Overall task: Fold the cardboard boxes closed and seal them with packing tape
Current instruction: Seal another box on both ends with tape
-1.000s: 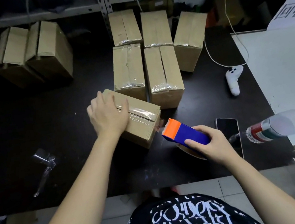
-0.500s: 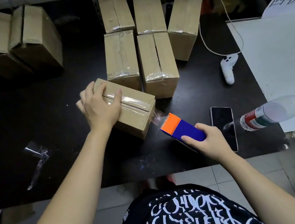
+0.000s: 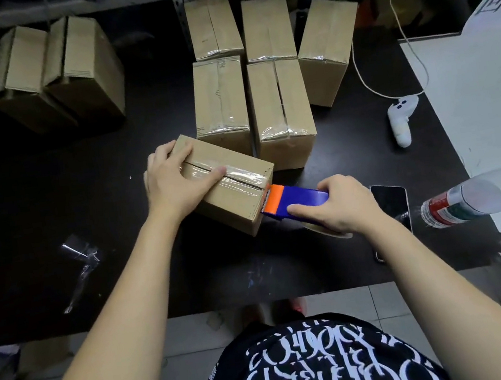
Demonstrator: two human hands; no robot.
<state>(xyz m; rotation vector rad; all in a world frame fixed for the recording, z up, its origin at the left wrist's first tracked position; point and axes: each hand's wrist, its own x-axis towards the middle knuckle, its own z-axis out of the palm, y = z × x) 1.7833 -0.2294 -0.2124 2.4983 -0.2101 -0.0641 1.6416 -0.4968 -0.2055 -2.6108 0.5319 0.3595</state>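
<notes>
A small cardboard box (image 3: 237, 198) lies at an angle on the black table (image 3: 53, 217), clear tape running along its top seam. My left hand (image 3: 174, 181) rests on the box's left end, thumb stretched along the taped seam, fingers over the far corner. My right hand (image 3: 338, 203) grips a blue tape dispenser (image 3: 296, 204) with an orange front. The orange end touches the box's right end face just below the top edge.
Several taped boxes (image 3: 279, 108) stand in a cluster behind, and two more (image 3: 65, 71) at the far left. A phone (image 3: 389, 202), a plastic bottle (image 3: 481, 194), a white controller (image 3: 402, 120) with cable and a white board (image 3: 491, 123) lie right. Crumpled tape scrap (image 3: 79, 255) lies left.
My right hand brought the dispenser up and left until its orange end met the box's right end. My left hand slid along the top, thumb now on the seam.
</notes>
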